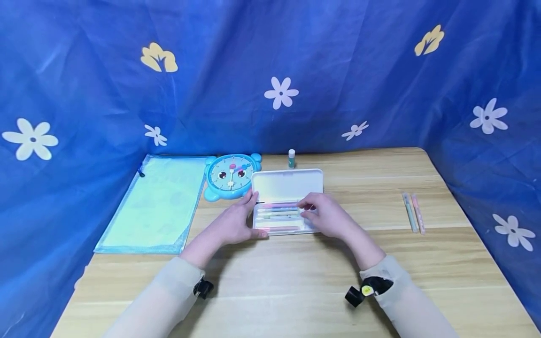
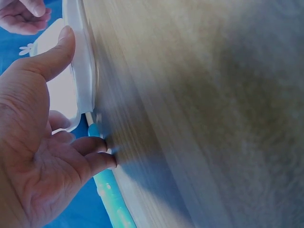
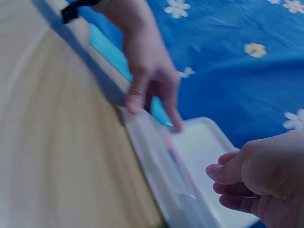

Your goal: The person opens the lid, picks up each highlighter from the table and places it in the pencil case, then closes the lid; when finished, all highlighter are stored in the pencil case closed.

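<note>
An open white pencil case [image 1: 287, 184] lies on the table with its lid tilted back and several slim pens [image 1: 279, 212] in its tray. My left hand [image 1: 236, 220] grips the left end of the case, thumb along the front side and fingers at the back corner. Over the right part of the tray is my right hand [image 1: 327, 215], its fingertips close to the pen ends. In the right wrist view the right hand [image 3: 266, 180] has loosely bent fingers, and nothing shows between them.
A blue bear-shaped toy clock [image 1: 231, 173] lies just left of the case, beside a light-blue mesh zip folder [image 1: 154, 202]. Behind the case stands a glue stick [image 1: 291, 159]. Two pens, one blue [image 1: 409, 212] and one pink [image 1: 418, 214], lie at the right. Blue cloth [image 1: 220, 108] surrounds the table.
</note>
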Available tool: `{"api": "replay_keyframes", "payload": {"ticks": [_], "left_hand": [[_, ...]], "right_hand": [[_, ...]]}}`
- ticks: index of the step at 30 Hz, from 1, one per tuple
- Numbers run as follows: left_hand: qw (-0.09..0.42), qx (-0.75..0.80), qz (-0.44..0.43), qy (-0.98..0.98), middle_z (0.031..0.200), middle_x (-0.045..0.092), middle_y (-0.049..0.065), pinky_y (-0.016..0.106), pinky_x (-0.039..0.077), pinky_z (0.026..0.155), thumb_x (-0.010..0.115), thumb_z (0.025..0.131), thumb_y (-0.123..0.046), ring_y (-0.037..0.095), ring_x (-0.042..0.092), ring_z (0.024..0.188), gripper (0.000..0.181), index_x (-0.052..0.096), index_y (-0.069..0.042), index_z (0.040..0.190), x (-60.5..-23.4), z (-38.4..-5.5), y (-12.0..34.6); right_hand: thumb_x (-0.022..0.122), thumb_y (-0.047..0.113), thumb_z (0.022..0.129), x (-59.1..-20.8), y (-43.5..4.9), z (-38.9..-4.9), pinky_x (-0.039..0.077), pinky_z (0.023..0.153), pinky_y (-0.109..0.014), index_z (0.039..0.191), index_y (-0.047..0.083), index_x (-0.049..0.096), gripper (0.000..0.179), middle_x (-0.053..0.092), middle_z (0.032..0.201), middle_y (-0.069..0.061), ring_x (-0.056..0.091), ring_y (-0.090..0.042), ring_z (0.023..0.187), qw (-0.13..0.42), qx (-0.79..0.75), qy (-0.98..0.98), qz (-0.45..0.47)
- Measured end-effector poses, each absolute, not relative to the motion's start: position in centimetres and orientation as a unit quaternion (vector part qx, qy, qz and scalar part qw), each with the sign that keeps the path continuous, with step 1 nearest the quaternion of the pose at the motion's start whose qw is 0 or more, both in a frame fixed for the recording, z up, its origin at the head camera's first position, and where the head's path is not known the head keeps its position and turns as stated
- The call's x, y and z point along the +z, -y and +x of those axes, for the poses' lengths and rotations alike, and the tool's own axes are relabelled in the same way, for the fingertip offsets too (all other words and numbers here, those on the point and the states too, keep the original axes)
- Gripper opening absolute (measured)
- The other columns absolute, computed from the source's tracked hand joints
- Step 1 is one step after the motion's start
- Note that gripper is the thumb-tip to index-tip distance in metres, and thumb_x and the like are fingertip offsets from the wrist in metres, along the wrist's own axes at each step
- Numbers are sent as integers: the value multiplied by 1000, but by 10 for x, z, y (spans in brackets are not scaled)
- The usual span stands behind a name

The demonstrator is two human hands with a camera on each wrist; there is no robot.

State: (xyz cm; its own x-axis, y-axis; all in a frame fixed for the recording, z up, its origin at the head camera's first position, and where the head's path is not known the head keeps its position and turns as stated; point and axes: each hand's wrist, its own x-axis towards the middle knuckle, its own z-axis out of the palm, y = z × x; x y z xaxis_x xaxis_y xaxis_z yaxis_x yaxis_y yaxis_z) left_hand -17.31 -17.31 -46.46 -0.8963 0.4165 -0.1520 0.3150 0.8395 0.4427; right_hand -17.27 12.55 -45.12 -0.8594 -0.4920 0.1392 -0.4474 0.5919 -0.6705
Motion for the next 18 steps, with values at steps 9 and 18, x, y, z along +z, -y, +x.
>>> {"api": "replay_keyframes", "payload": {"ticks": [9,18], "left_hand": [[130,214,186,-950,175,3,14,51,29,124,89,77,-63,42,26,154,131,15,-6,169,-466,-170,172],[122,214,193,-950,175,4,15,53,32,122,88,77,-64,44,28,153,131,16,-5,168,-468,-174,172]], "right_hand": [[75,-3,95,-445,-186,-178,60,89,-50,116,-7,76,22,76,108,-18,72,-30,96,-40,-415,-887,-198],[78,1,95,-434,-248,-164,55,80,-35,113,0,78,18,78,103,-14,74,-30,92,-116,-396,-903,-119]]}}
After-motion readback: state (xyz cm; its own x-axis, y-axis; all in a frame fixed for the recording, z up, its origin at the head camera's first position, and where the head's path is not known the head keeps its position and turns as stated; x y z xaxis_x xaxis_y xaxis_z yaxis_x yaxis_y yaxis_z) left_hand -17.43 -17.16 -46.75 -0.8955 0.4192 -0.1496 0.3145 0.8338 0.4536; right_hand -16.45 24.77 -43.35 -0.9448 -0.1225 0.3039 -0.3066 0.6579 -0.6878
